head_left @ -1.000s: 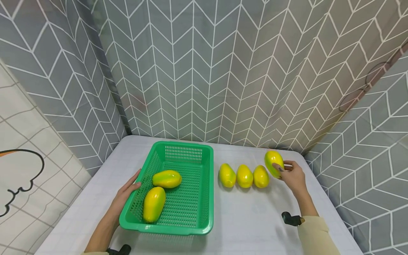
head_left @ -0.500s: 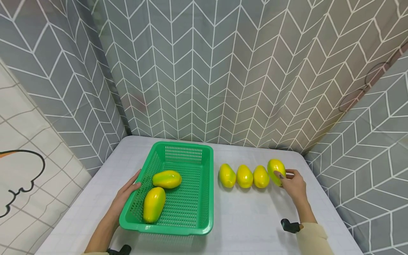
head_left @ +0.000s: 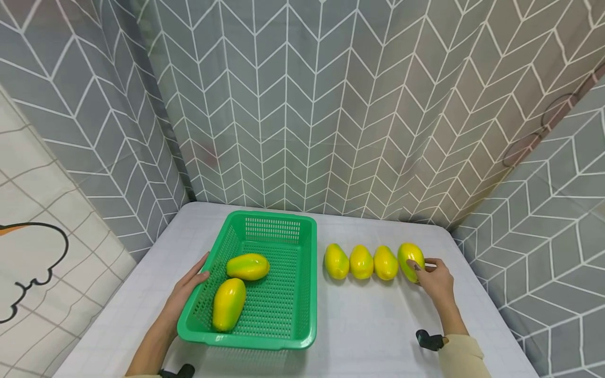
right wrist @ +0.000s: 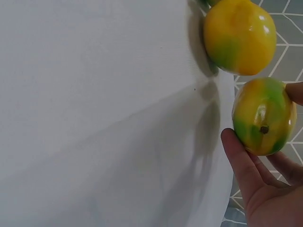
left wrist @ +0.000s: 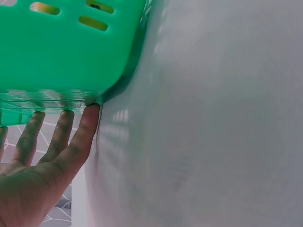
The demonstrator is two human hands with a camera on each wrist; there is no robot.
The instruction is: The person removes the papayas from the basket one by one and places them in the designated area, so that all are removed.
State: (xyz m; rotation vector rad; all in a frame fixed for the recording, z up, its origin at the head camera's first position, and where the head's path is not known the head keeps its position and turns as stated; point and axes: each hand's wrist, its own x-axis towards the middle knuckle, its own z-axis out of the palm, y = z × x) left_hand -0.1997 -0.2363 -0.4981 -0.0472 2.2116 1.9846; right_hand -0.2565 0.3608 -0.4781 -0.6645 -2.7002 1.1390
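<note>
My right hand (head_left: 436,279) holds a glossy yellow-green papaya (head_left: 408,257) between thumb and fingers, at the right end of a row of similar fruit. The right wrist view shows this papaya (right wrist: 263,113) with a dark stem spot facing the camera and fingertips against its side. In the row beside it are papayas, the nearest (head_left: 385,263) standing just to its left. My left hand (head_left: 185,289) rests against the left side of a green plastic basket (head_left: 309,283). Its fingers (left wrist: 60,135) are straight and touch the outer wall, low down near the table, in the left wrist view.
Two papayas lie in the basket, one crosswise (head_left: 248,266) and one lengthwise (head_left: 229,304). The white table (head_left: 368,325) ends at a grey patterned curtain (head_left: 302,105) behind, with more curtain at both sides. Two other papayas, one in the middle (head_left: 361,262) and one leftmost (head_left: 336,261), complete the row.
My right hand has brought the papaya down and slightly right, to the end of the row. The left hand and basket have stayed in place.
</note>
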